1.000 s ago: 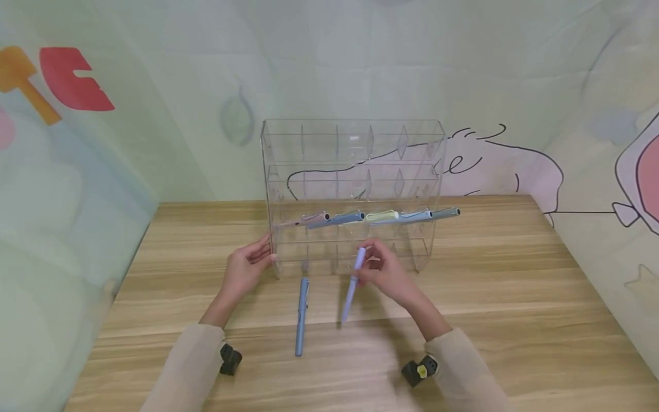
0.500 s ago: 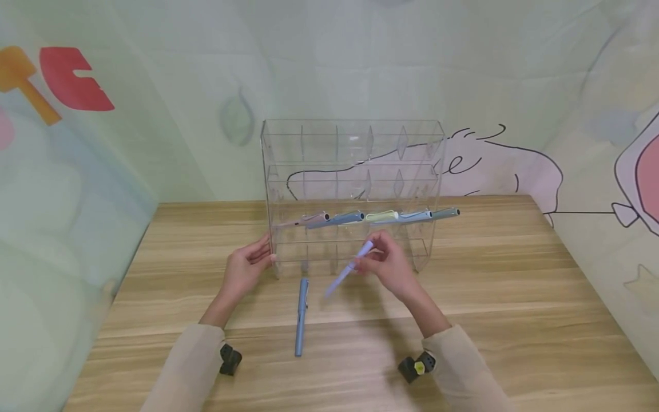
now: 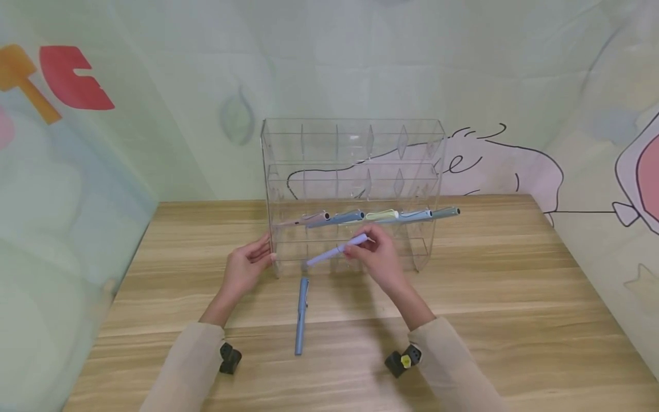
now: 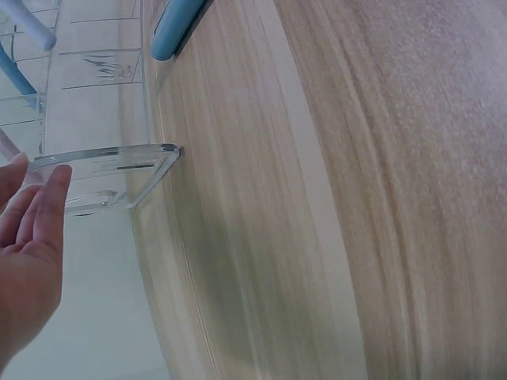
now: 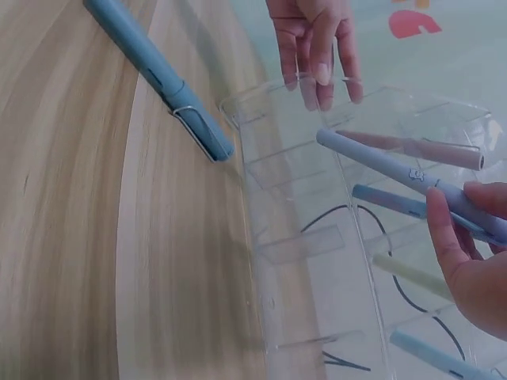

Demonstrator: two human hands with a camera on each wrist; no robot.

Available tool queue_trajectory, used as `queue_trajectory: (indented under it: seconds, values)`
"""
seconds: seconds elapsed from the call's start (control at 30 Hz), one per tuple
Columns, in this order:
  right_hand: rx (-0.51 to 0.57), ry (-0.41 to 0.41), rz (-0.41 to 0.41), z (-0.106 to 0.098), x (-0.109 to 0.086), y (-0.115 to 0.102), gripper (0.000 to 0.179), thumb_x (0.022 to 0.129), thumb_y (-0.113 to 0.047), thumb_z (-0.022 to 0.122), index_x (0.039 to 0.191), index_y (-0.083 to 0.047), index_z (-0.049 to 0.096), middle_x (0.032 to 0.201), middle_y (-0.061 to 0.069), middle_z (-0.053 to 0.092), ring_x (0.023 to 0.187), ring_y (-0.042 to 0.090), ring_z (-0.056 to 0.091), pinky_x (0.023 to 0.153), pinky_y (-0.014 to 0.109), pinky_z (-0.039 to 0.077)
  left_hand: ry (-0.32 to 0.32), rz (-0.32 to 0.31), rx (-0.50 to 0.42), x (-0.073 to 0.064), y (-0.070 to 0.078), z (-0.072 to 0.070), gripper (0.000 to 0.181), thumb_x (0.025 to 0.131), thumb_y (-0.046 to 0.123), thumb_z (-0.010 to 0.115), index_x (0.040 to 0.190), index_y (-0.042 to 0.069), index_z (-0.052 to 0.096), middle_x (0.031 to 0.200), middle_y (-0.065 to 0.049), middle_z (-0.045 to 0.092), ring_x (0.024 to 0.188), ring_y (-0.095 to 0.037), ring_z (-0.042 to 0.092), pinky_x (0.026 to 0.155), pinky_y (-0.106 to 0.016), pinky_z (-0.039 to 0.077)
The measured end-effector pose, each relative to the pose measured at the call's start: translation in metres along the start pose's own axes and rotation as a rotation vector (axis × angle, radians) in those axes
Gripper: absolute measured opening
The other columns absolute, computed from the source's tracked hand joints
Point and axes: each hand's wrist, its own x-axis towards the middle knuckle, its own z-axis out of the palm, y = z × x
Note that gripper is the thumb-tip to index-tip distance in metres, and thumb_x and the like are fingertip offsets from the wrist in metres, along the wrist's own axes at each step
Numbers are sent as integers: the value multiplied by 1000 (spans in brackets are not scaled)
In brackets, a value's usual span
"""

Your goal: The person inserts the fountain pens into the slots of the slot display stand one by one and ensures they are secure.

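A lilac capped pen [image 3: 334, 250] is pinched between the thumb and fingers of my right hand [image 3: 381, 257], tilted in front of the lower part of a clear acrylic rack [image 3: 355, 171]. In the right wrist view, the lilac pen [image 5: 388, 168] passes in front of the racked pens. Straight fingers of my left hand [image 3: 246, 269] touch the rack's left side panel near its bottom; the left wrist view also has this hand [image 4: 36, 245] against the panel. A blue pen [image 3: 301, 317] with a metal clip lies on the table before the rack.
Across one rack tier lie a pinkish pen [image 3: 314, 218], a dark blue pen [image 3: 342, 218], a pale green pen [image 3: 382, 216], a light blue pen [image 3: 414, 216] and a grey-green pen [image 3: 445, 213]. A printed cloth [image 3: 180, 114] hangs behind the wooden table [image 3: 515, 274].
My right hand has moved slightly up and left, turning the lilac pen from steep to nearly level, its lower end swinging left and up towards the rack. My left hand stays put.
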Motion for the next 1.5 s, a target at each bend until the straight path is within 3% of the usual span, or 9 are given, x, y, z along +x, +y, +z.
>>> queue_trajectory:
  seconds: [0.37,0.53,0.8,0.9,1.2,1.5]
  values:
    - [-34,22,9,15,6,0,19,80,12,62,95,8,51,87,15,55,77,22,64,76,44,57,-7,-7,-52,0,1,1,48,83,-5,62,128,-2,46,120,-24,53,107,-33,56,80,-19,52]
    - [-118,20,38,25,10,6,19,80,12,62,96,10,52,87,15,56,79,26,63,75,38,58,-10,9,-66,0,0,0,48,83,-5,62,128,-3,46,121,-23,52,107,-33,55,79,-18,53]
    - [-217,6,2,39,14,20,18,78,13,63,94,13,54,91,18,56,88,31,62,73,25,57,-3,23,-51,1,-2,0,48,83,-6,62,128,-4,46,121,-23,52,107,-32,56,78,-17,53]
    - [-261,-2,-18,43,13,22,18,77,12,64,93,12,56,94,19,57,90,31,62,74,25,57,-7,16,-57,1,-2,0,48,83,-6,62,128,-3,46,121,-23,53,107,-32,56,78,-17,53]
    - [-350,-42,25,48,11,23,17,80,6,65,97,6,60,95,16,61,88,26,61,74,24,56,-10,21,-54,1,-1,0,48,83,-5,62,129,-1,47,121,-22,53,107,-31,57,78,-17,53]
    - [-385,-78,-27,47,10,26,16,80,5,65,96,6,61,95,18,62,88,27,61,76,27,56,-13,6,-66,1,0,0,48,83,-6,61,129,-1,46,121,-22,53,107,-31,56,78,-17,53]
